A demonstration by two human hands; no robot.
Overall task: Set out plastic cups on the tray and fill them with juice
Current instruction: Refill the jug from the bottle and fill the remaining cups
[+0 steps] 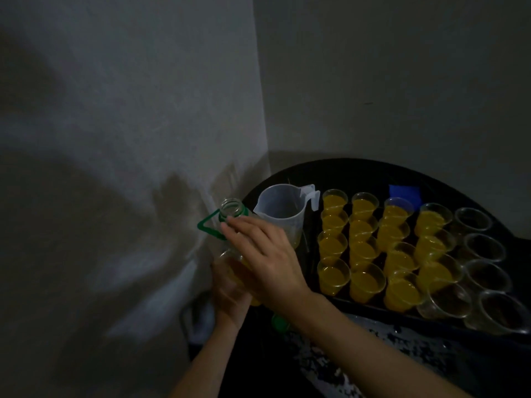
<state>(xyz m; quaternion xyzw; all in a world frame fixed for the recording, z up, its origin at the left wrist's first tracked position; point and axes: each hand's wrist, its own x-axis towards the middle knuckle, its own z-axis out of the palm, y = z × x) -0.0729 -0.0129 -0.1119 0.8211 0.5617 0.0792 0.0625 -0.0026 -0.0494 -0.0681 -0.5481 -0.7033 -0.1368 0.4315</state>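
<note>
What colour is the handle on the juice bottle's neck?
Green: the juice bottle handle, head view.

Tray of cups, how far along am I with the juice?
Done: cups stand on the tray, and filled cups make up the four left columns, bar one. In hand: the left hand grips the uncapped juice bottle, and the right hand rests on it, beside the measuring jug. Left: the empty cups, the whole right column and the nearest one in the fourth.
</note>
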